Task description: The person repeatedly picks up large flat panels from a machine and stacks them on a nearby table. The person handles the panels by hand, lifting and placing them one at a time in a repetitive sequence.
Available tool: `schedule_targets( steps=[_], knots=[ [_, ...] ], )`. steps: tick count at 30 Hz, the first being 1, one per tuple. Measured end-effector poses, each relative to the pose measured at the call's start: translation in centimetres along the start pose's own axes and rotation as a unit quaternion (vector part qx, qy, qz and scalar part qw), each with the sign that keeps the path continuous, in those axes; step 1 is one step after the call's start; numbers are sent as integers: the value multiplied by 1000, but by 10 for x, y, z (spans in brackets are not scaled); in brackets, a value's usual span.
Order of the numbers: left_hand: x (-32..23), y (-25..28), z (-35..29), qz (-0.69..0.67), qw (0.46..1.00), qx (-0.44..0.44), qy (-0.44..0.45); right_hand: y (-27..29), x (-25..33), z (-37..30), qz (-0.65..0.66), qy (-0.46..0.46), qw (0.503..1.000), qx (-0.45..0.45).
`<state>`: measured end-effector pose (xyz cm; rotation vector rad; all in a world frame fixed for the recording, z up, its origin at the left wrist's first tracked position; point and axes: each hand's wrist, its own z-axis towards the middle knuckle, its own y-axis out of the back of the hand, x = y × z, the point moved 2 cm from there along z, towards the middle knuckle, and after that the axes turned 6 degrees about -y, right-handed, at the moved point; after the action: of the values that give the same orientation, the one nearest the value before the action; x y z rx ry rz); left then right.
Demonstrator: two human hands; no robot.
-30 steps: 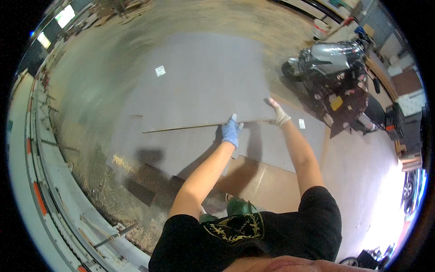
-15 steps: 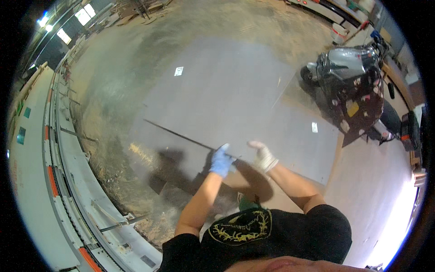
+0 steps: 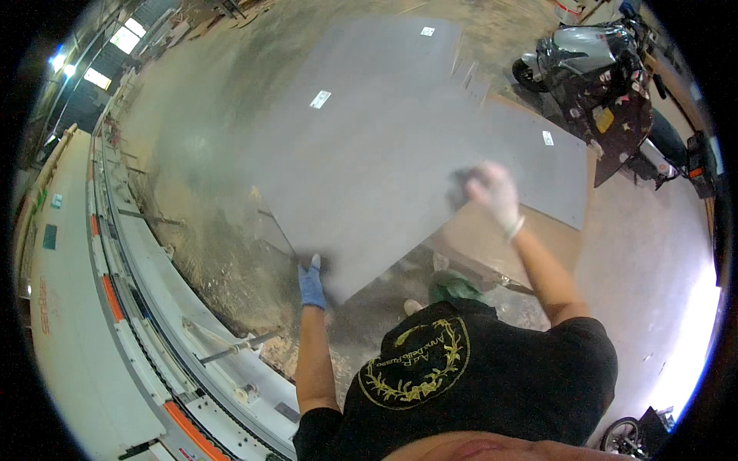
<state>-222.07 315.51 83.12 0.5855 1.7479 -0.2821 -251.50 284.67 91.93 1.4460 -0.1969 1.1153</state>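
Observation:
A large grey panel (image 3: 369, 161) with white labels lies in front of me, its near corner pointing toward my body. My left hand (image 3: 310, 283), in a blue glove, is at the panel's near left edge; the thumb shows on top and the other fingers are mostly hidden. My right hand (image 3: 496, 196), in a pale glove, is over the panel's right near edge. Motion smears its fingers, so whether they touch the panel cannot be told. Beyond that hand, a second grey sheet (image 3: 538, 165) lies on a brown board (image 3: 492, 240).
A long white machine bed (image 3: 150, 323) with rails and orange pieces runs along my left. A scooter (image 3: 592, 84) with a dark patterned cover stands at the far right. Sawdust lies on the floor near the machine. A wheel (image 3: 621, 436) shows at the lower right.
My hands have moved apart, the left one leftward and the right one up and rightward. The dark line at my left hand no longer shows, and the large panel's near corner now does.

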Motion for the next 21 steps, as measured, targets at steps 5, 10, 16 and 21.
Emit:
schedule_targets(
  steps=[5,10,16,21],
  knots=[
    [-18,-9,-11,1,1000,28,-12,15,-54,36,-138,-183,973,4],
    [-13,23,-79,-58,998,-26,27,31,-59,-31,-82,-174,980,58],
    [56,99,-248,-48,988,-120,79,36,-17,-130,331,-246,852,323],
    [23,111,-402,89,944,-281,146,-3,-11,-160,397,-290,821,290]
  ],
)
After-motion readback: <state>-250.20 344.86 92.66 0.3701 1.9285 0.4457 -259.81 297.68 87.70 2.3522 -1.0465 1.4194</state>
